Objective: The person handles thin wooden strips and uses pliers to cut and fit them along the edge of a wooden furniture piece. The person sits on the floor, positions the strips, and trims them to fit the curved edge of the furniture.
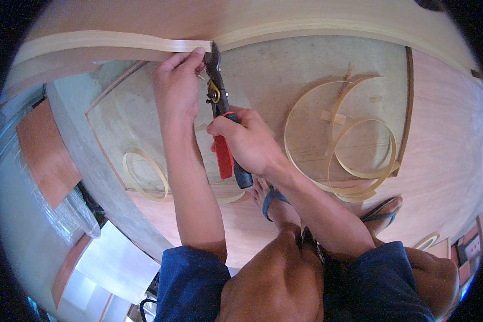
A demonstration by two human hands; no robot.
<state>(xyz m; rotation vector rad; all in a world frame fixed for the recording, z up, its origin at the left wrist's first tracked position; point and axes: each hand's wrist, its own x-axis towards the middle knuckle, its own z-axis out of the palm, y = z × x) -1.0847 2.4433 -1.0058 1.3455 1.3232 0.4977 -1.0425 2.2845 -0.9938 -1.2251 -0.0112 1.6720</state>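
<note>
My left hand (178, 88) pinches the end of a pale wood-coloured edge strip (185, 45) against the edge of a large panel (118, 24). My right hand (247, 137) is wrapped round a pair of snips (213, 67) with dark jaws, a yellow-ringed pivot and red and black handles. Their jaws point away from me and meet the strip's end, just right of my left fingertips. Whether the blades are closed on the strip is too small to tell. Another pale edge (306, 28) runs along the panel to the right of the jaws.
Coiled pale strips (290, 139) lie on a grey-green board (241, 70) to the right, with a smaller loop (124, 163) at left. My sandalled feet (279, 206) stand on a pinkish board (445, 123). Brown sheet pieces (45, 155) and clear plastic wrap (70, 220) lie at left.
</note>
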